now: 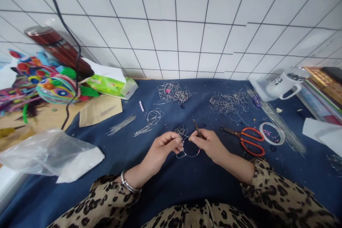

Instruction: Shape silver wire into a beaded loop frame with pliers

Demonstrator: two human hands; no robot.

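Note:
My left hand (164, 146) pinches the left side of a thin wire loop (187, 155) with small pink beads, held just above the blue cloth (171, 185). My right hand (211, 144) is closed on the loop's right side and also grips small dark pliers (197, 129), whose tip points up and away. A finished looped wire piece (181, 130) lies just beyond my fingers. Both sleeves have a leopard print, and a silver bangle (129, 185) sits on my left wrist.
Orange-handled scissors (247, 139) and a tape roll (272, 132) lie to the right. Wire tangles (229, 101) and straight wire bundles (121, 124) lie farther back. A white mug (283, 84), books, a plastic bag (50, 153), a tissue pack (112, 85) and colourful crafts stand around.

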